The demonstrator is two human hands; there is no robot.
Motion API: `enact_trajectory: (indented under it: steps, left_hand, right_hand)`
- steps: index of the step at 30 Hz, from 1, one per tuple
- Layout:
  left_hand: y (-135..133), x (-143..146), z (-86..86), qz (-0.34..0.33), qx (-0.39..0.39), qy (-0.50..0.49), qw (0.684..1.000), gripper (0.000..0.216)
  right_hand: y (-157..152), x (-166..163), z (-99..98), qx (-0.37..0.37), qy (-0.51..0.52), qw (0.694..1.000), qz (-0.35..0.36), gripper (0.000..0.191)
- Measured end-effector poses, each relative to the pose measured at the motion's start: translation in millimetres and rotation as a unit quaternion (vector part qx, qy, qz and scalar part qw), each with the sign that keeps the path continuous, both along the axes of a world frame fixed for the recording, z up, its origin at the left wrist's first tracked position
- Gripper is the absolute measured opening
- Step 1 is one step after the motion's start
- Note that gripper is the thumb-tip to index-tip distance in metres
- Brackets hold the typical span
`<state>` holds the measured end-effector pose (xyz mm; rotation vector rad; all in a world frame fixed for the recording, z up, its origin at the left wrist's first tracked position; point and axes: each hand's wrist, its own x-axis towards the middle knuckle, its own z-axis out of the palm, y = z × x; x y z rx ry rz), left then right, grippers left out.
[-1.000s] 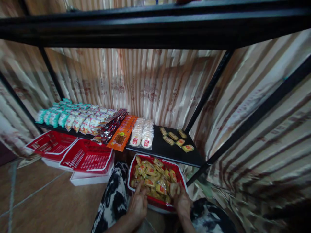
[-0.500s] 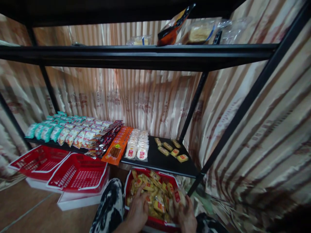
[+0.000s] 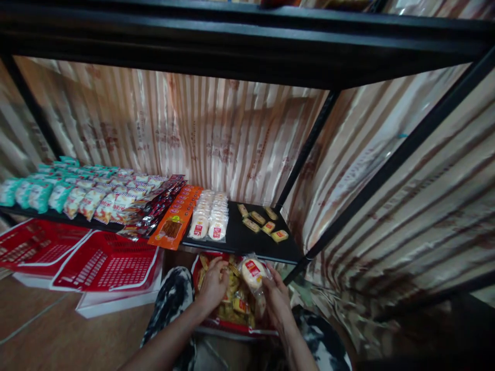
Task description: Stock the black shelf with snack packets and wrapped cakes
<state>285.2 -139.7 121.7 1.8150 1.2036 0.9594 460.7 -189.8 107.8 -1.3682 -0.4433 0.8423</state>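
A red basket full of small yellow wrapped snacks rests between my knees, below a black shelf. My right hand is closed on a clear packet holding a round pale cake with a red label, lifted above the basket. My left hand is curled down among the yellow snacks; what its fingers hold is hidden. On the shelf's right part lie several loose yellow snacks, beside two rows of white round cakes.
Further left on the shelf lie orange packets, dark red packets and rows of green and pink bags. Two empty red baskets sit on white boxes on the brown floor. Striped curtain hangs behind; black shelf posts stand at right.
My right hand has come up out of the basket with the round cake packet. The camera tilted up, then down again, hiding the upper shelf's goods.
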Motion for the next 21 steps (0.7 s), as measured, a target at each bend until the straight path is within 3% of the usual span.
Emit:
enact_trajectory:
  steps: [4,8,13,17,21]
  left_hand:
    - [15,3,4.2,0.009,-0.083,-0.05,0.995,0.032]
    - [20,5,-3.4,-0.004,-0.175,-0.119,0.977,0.045]
    - [18,2,-17.0,-0.022,-0.244,-0.191,0.951,0.025]
    - [19,1,-23.1,0.056,-0.218,-0.223,0.948,0.017]
    - [22,6,-33.4,0.1,-0.201,-0.226,0.948,0.019]
  right_hand:
    - [4,-17,28.5,0.03,0.02,0.998,0.045,0.073]
    - [7,-24,39.1,0.008,-0.021,0.987,0.16,0.07]
    - [15,-27,26.0,-0.009,-0.061,0.975,0.213,0.072]
    - [18,-34,13.4,-0.01,0.0,0.983,0.184,0.074]
    - [21,-45,7.8,-0.026,-0.003,0.983,0.179,0.06]
